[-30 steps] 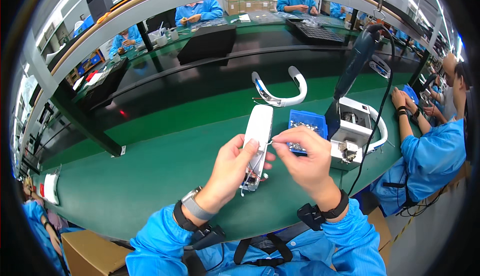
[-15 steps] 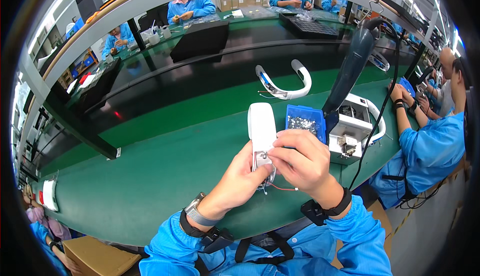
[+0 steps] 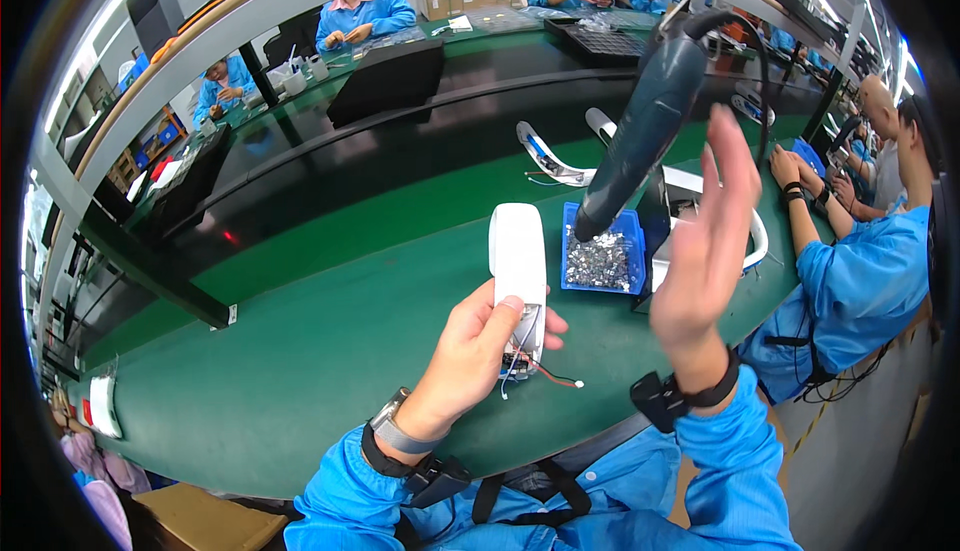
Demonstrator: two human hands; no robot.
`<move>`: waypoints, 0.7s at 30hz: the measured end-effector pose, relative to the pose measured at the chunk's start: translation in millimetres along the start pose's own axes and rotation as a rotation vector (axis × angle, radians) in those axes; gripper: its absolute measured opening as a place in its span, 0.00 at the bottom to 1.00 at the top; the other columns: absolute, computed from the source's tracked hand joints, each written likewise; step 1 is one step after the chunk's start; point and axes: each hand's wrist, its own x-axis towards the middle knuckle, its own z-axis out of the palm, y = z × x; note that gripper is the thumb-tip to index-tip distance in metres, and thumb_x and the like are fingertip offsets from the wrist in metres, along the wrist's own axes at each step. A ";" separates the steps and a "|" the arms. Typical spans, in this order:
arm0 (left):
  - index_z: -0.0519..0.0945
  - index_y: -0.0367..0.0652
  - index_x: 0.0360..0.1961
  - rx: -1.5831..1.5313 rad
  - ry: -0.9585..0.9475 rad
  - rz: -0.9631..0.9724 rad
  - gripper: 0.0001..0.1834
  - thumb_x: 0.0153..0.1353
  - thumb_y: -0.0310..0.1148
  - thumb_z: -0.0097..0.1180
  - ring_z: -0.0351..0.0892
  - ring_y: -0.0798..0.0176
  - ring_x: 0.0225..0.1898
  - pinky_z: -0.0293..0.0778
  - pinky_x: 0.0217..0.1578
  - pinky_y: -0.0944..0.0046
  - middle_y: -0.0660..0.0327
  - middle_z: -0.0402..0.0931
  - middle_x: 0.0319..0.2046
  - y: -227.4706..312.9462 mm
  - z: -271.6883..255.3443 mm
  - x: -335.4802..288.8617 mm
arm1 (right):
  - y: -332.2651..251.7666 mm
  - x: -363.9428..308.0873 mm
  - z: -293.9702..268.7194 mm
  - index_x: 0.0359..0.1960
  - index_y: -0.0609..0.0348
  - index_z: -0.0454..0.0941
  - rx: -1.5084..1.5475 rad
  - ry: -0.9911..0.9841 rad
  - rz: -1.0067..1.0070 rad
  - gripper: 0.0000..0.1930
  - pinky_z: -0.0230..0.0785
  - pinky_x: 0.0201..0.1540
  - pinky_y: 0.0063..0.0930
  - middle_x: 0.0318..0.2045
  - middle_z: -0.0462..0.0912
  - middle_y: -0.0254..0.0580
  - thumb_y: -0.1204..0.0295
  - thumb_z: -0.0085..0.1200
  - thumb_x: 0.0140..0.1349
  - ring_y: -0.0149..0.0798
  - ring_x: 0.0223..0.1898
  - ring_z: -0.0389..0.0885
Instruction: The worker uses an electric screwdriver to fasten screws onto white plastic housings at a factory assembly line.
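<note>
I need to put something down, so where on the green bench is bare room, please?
Widest bare patch: the green bench between the left hand, holding a white casing, and the white piece at far left. Crowded: the right side, with the blue bin, hanging tool and right hand.

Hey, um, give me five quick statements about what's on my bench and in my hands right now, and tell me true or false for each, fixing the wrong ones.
1. The left hand holds a long white casing. True.
2. The right hand is gripping the casing too. False: it is raised apart from it, with the fingers extended, near the dark corded tool.
3. The blue bin is empty. False: it holds many small metal parts.
4. The dark tool lies flat on the green bench. False: it hangs at a slant.
5. Thin wires stick out at the casing's end nearer the person. True.
</note>
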 end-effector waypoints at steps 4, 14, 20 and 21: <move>0.71 0.31 0.54 -0.006 0.032 -0.013 0.19 0.74 0.36 0.39 0.84 0.58 0.38 0.82 0.36 0.62 0.48 0.81 0.39 0.2 0.5 5.6 | 16.0 43.8 19.4 0.66 0.70 0.61 1.046 -0.156 0.554 0.28 0.67 0.56 0.27 0.53 0.78 0.47 0.61 0.46 0.73 0.34 0.53 0.77; 0.74 0.29 0.53 0.072 -0.022 -0.139 0.20 0.72 0.36 0.40 0.85 0.58 0.35 0.82 0.34 0.63 0.48 0.82 0.37 -0.1 17.0 9.0 | 80.3 33.3 -42.4 0.43 0.62 0.80 0.865 -0.250 0.797 0.14 0.72 0.32 0.21 0.31 0.80 0.34 0.68 0.64 0.59 0.25 0.28 0.77; 0.75 0.30 0.49 0.130 0.137 -0.081 0.19 0.71 0.36 0.39 0.84 0.60 0.30 0.81 0.32 0.64 0.51 0.82 0.32 -3.3 23.5 11.3 | 69.6 -3.4 -61.2 0.49 0.65 0.73 0.643 0.068 0.669 0.15 0.78 0.34 0.25 0.31 0.83 0.41 0.74 0.60 0.62 0.31 0.29 0.83; 0.75 0.31 0.48 0.097 0.176 -0.056 0.19 0.71 0.37 0.38 0.84 0.60 0.30 0.81 0.31 0.64 0.52 0.82 0.32 -5.4 26.2 12.8 | 70.4 -11.0 -60.8 0.52 0.64 0.71 0.645 0.101 0.671 0.18 0.77 0.31 0.23 0.30 0.83 0.41 0.75 0.61 0.62 0.31 0.27 0.82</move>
